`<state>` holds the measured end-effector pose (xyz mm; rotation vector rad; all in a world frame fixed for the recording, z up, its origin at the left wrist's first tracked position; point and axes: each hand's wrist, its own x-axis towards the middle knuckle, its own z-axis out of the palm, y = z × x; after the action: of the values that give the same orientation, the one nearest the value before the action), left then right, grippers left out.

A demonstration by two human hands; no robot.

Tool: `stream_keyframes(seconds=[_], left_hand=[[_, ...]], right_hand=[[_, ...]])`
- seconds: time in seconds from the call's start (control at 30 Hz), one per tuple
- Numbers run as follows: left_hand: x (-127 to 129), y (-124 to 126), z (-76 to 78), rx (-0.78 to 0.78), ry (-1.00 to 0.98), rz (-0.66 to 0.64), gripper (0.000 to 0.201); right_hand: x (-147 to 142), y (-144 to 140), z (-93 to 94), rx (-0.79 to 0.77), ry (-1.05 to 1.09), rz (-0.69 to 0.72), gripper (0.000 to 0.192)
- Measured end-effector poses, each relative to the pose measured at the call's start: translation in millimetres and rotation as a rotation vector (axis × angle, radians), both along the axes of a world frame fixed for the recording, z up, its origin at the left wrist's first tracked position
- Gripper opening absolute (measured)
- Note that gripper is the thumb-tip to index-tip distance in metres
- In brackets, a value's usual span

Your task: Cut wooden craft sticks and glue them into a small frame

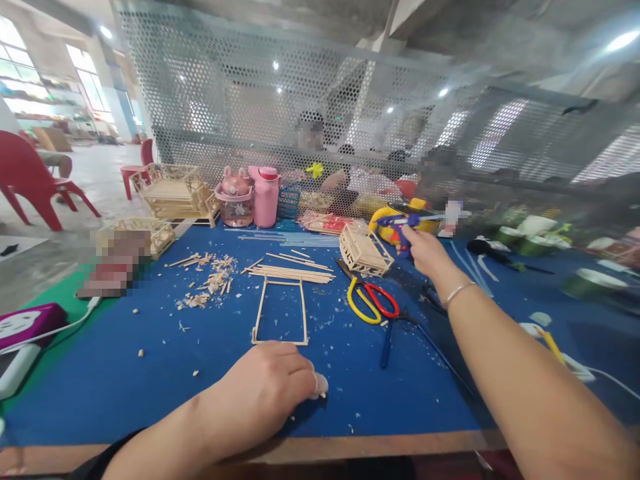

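Observation:
My left hand [270, 383] lies low over the blue table, fingers curled under and hidden. A pale cover wraps one fingertip, and a tiny light bit shows beside it; what is pinched, if anything, I cannot make out. Just beyond the knuckles lies a rectangular frame of thin wooden sticks [304, 310]. My right hand [425, 252] is closed around a blue hot glue gun [406, 233], held out at the back right near a yellow pot [381, 227]. Close to it stands a small wooden stick basket [365, 252]. Scissors [383, 301] with red and yellow handles lie nearer me.
Loose wooden sticks [295, 272] and a heap of wood scraps [215, 280] lie mid-table. Wooden stick models [175, 193], a pink bottle [265, 200] and a pink jug [236, 207] stand at the back, before a perforated metal screen [225, 100]. Blue-handled pliers [387, 343] lie to the right.

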<state>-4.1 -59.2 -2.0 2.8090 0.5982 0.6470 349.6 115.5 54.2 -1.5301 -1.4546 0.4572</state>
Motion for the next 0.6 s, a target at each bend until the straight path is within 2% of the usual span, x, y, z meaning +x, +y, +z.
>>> stream_keyframes(seconds=[0.07, 0.17, 0.2, 0.3, 0.4, 0.5, 0.6], left_hand=[[-2.6, -1.4, -3.0, 0.012, -0.004, 0.019, 0.019], [-6.3, -3.6, -14.2, 0.048, -0.033, 0.091, 0.017], [-7.0, -4.7, -18.9, 0.061, -0.049, 0.130, 0.017], [-6.9, -9.0, -30.5, 0.069, -0.090, 0.255, 0.018], [-5.2, -12.3, -34.1, 0.022, -0.094, 0.360, 0.020], [-5.4, -12.5, -32.6, -0.031, -0.073, 0.496, 0.023], [-6.8, -11.1, -31.6, -0.057, -0.065, 0.555, 0.022]], right_hand=[[-5.3, -18.4, 8.7, -0.058, 0.251, 0.010, 0.044], [-19.8, -56.2, 16.4, -0.199, 0.300, 0.156, 0.040], [-26.2, -70.4, 15.8, -0.235, 0.256, 0.234, 0.038], [-47.9, -113.3, 6.6, -0.251, 0.018, 0.358, 0.041], [-67.5, -147.1, -3.8, -0.338, -0.189, 0.482, 0.046], [-79.6, -164.4, -8.9, -0.357, -0.280, 0.526, 0.049], [-85.0, -168.3, -10.7, -0.362, -0.319, 0.549, 0.049]])
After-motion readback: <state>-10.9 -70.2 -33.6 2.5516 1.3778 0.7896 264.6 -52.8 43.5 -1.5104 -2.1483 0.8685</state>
